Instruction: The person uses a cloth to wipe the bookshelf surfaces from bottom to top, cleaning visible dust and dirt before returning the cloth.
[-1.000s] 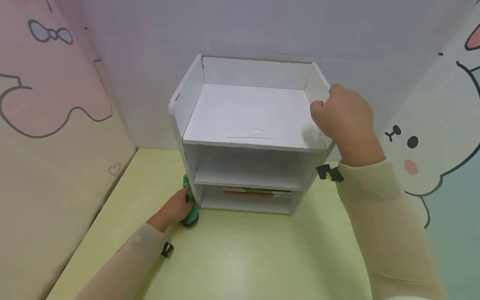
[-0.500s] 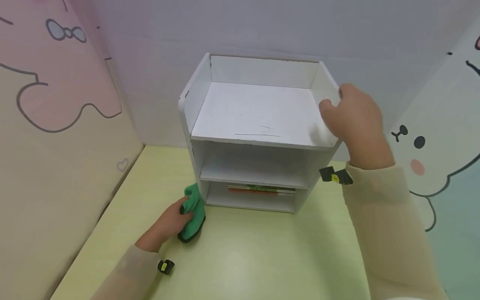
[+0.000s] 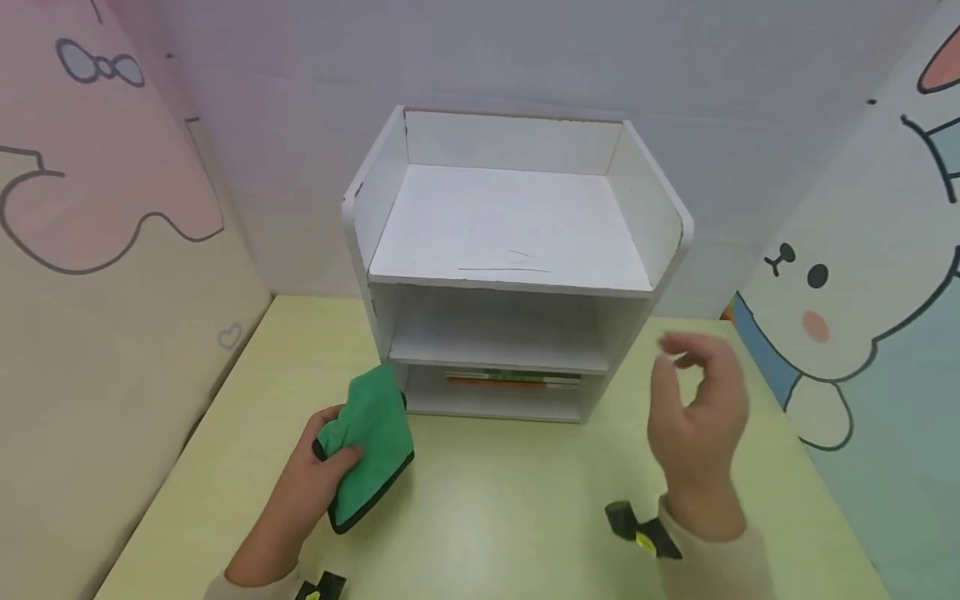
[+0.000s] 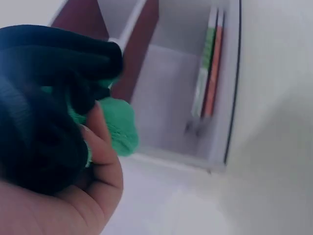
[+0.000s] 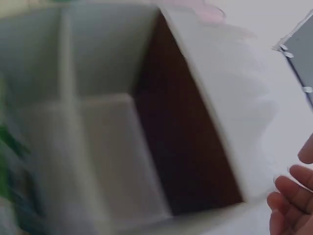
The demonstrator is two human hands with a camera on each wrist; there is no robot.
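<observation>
A white three-tier shelf unit (image 3: 510, 225) stands on the yellow-green table (image 3: 495, 517) against the back wall. Its bottom tier holds flat books with green and orange edges (image 3: 513, 380), also visible in the left wrist view (image 4: 210, 73). My left hand (image 3: 303, 492) grips a green cloth with black trim (image 3: 367, 446) just in front of the shelf's lower left corner; the cloth (image 4: 120, 125) shows bunched in my fingers at the wrist. My right hand (image 3: 697, 417) hovers in the air to the right of the shelf, fingers loosely curled, holding nothing.
Cartoon-printed panels (image 3: 112, 250) wall in the table on the left and the right (image 3: 862, 275). The shelf's top tray and middle tier hold nothing. The right wrist view is blurred, showing the shelf side (image 5: 195, 122).
My right hand let go of the shelf's upper right wall and dropped down toward the table. My left hand drew the green cloth back from the shelf's lower left corner.
</observation>
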